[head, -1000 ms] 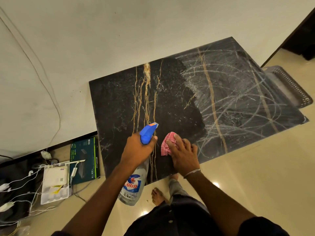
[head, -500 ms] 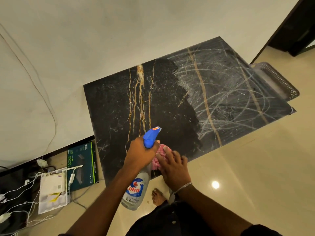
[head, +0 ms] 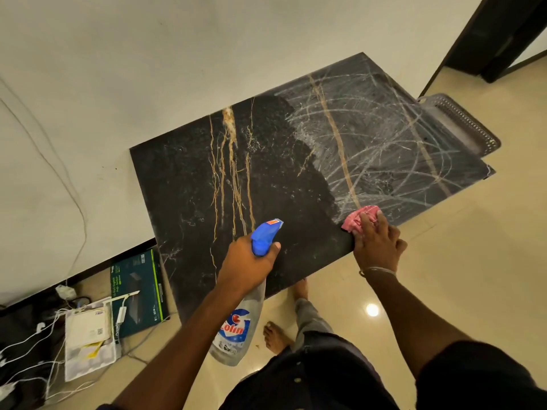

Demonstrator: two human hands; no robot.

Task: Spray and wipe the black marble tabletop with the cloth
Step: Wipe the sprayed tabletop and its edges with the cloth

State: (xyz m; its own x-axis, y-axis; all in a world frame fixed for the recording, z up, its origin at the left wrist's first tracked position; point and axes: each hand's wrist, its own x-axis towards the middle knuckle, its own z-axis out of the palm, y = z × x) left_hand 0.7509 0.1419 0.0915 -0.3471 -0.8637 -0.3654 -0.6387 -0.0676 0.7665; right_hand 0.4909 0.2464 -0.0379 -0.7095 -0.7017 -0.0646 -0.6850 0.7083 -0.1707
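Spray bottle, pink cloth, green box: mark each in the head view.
spray bottle (head: 265,236), head view, on the blue trigger head.
pink cloth (head: 353,221), head view, on the bunched fabric left of the fingers.
green box (head: 139,287), head view, on its top face, on the floor left of the tabletop.
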